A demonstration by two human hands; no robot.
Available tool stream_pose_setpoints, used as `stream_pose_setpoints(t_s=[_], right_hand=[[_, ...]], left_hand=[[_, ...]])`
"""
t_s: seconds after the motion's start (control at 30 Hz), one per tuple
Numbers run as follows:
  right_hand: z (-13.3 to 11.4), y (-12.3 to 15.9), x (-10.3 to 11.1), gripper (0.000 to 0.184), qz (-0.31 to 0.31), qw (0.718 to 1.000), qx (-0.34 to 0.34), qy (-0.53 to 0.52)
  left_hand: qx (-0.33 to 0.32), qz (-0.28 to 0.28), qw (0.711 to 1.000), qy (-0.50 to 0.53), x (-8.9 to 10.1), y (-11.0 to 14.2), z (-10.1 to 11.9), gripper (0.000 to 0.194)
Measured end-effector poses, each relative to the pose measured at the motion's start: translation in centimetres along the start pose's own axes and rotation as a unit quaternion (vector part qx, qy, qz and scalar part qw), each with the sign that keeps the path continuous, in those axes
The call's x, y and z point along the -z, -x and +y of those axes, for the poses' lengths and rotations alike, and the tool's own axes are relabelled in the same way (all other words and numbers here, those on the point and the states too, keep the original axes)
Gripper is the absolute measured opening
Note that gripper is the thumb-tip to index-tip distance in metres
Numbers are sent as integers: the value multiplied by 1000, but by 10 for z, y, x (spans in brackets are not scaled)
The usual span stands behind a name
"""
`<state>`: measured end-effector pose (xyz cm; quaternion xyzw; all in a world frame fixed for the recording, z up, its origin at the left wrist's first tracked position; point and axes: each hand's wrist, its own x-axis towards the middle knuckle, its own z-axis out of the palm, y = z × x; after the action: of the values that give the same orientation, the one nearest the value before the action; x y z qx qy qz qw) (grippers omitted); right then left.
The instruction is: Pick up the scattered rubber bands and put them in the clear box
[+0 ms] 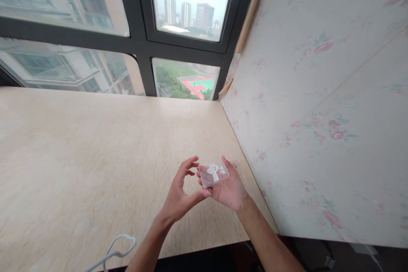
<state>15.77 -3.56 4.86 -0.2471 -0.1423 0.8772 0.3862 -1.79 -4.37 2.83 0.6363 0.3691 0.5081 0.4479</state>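
Observation:
A small, flat, clear plastic case (pixel 206 179) rests in my right hand (pixel 232 189), palm up, with the thumb along its right edge and the fingers behind it. Inside it shows a white earbud-shaped piece (pixel 213 171) with smaller white bits beside it. My left hand (pixel 182 193) is just left of the case, thumb and fingers spread in a wide curve. Its thumb tip is by the case's lower edge; whether it touches, I cannot tell. Partly hidden behind my right thumb, a small clear item with coloured marks (pixel 236 166) lies on the sill.
Both hands are above a wide beige marble-look windowsill (pixel 79 157). A white cable (pixel 119 246) curls at its lower left. Dark-framed windows (pixel 185 49) stand at the back, and a floral-papered wall (pixel 302 93) borders the right side. Past the front edge is a dark area.

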Motion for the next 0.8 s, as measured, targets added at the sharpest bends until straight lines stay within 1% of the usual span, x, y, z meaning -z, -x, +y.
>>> stream_pose_setpoints(t_s=[0.1, 0.2, 0.23, 0.27, 0.3, 0.33, 0.37, 0.4, 0.43, 0.47, 0.5, 0.53, 0.57, 0.6, 0.67, 0.73, 0.8], right_hand=[[-1, 3, 7, 62, -4, 1000, 6, 1], [-3, 9, 11, 61, 16, 999, 14, 43], [-5, 13, 13, 61, 33, 997, 28, 70], [-6, 18, 16, 59, 59, 991, 58, 106], [-7, 24, 19, 56, 94, 978, 108, 150], [-9, 31, 23, 52, 134, 954, 170, 206], [-11, 38, 27, 50, 176, 916, 235, 275], [-13, 46, 32, 50, 213, 864, 290, 353], [-15, 53, 37, 52, 238, 804, 326, 437], [-17, 60, 42, 55, 250, 744, 340, 518], [-19, 65, 48, 57, 249, 690, 338, 589], [-21, 69, 54, 57, 242, 648, 326, 644], [-23, 71, 60, 56, 234, 617, 313, 683], [-24, 72, 66, 55, 229, 598, 301, 707], [-25, 72, 78, 54, 233, 581, 287, 725], [-25, 70, 88, 54, 246, 578, 288, 723], [-25, 69, 96, 53, 252, 581, 294, 716]], left_hand=[[-28, -15, 997, -66, -7, -6, 7, 60], [-51, -18, 993, -101, -12, -9, 6, 52], [-57, -16, 992, -114, -14, -9, 5, 52], [-61, -12, 990, -127, -16, -9, 4, 53], [-65, -8, 988, -140, -18, -10, 2, 55], [-67, -4, 986, -152, -21, -11, 0, 57], [-68, -4, 984, -163, -24, -12, -3, 58], [-67, -8, 982, -175, -27, -14, -6, 59], [-65, -18, 980, -186, -31, -16, -9, 60], [-62, -31, 978, -197, -36, -20, -14, 61], [-59, -45, 976, -206, -41, -23, -18, 61], [-56, -61, 973, -215, -46, -27, -22, 62], [-55, -76, 971, -222, -52, -31, -27, 63], [-54, -88, 968, -227, -58, -35, -31, 63], [-58, -105, 964, -236, -69, -40, -38, 62], [-61, -112, 961, -244, -79, -44, -43, 61], [-60, -111, 959, -252, -87, -46, -48, 61]])
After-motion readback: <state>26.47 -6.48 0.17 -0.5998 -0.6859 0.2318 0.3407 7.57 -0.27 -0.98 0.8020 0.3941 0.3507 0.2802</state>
